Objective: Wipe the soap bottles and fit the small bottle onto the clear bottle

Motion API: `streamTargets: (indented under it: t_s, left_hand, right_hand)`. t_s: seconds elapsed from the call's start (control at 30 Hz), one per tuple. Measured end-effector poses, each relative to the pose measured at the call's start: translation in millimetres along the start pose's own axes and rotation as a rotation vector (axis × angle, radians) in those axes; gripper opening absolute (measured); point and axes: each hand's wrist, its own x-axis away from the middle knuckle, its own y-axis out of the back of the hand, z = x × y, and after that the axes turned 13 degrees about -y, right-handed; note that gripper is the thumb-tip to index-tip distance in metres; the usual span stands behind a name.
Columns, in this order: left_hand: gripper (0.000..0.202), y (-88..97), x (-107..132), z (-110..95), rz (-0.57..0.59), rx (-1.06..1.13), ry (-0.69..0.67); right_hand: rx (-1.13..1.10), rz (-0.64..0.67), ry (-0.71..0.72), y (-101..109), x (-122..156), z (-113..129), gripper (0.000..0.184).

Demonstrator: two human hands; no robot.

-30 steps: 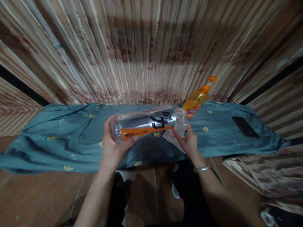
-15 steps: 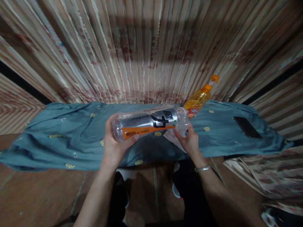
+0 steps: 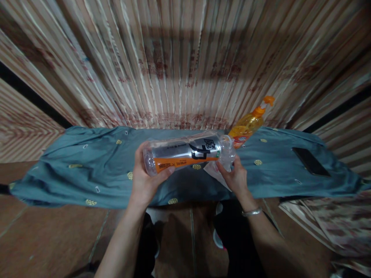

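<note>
A clear plastic drink bottle (image 3: 185, 152) with a silver and orange label lies sideways between my hands, above the cloth-covered table. My left hand (image 3: 146, 175) is closed round its left end, with the thumb across the label. At the other end, the fingers and thumb of my right hand (image 3: 237, 177) close on the clear, uneven plastic of the bottle; a few fingertips are hidden. Under that hand, a white piece of paper or cloth (image 3: 216, 175) lies on the table. Just behind the bottle's right end is an orange dish soap bottle (image 3: 247, 126) with a pump top.
A teal patterned cloth (image 3: 95, 170) covers the narrow table. Towards its right end lies a black phone (image 3: 310, 161). Striped curtains (image 3: 174, 77) hang close behind and at the sides. My legs and the tiled floor (image 3: 176, 235) show below the front edge.
The whole view has shifted slightly, so everything appears a little farther right. Both hands keep the same hold on the drink bottle, which stays sideways.
</note>
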Motion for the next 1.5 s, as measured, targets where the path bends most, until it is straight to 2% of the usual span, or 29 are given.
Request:
streamTargets:
  t_s: [0.7,1.0,1.3,1.5]
  left_hand:
    - [0.093,1.7,-1.3,-3.6,-0.009,0.001,0.017]
    - [0.089,4.5,-0.3,-3.9,0.044,-0.022,-0.016]
    - [0.090,3.1,-0.4,-4.6,0.011,-0.011,0.003]
    - [0.086,2.6,-0.2,-6.0,0.000,-0.009,-0.010]
  right_hand:
    - [-0.010,0.006,0.009,-0.4,0.1,-1.0,0.084]
    - [-0.006,0.004,0.003,-1.0,0.8,-1.9,0.082]
    - [0.000,0.002,-0.006,0.8,0.8,1.5,0.088]
    - [-0.005,0.005,0.011,0.4,0.9,1.4,0.083]
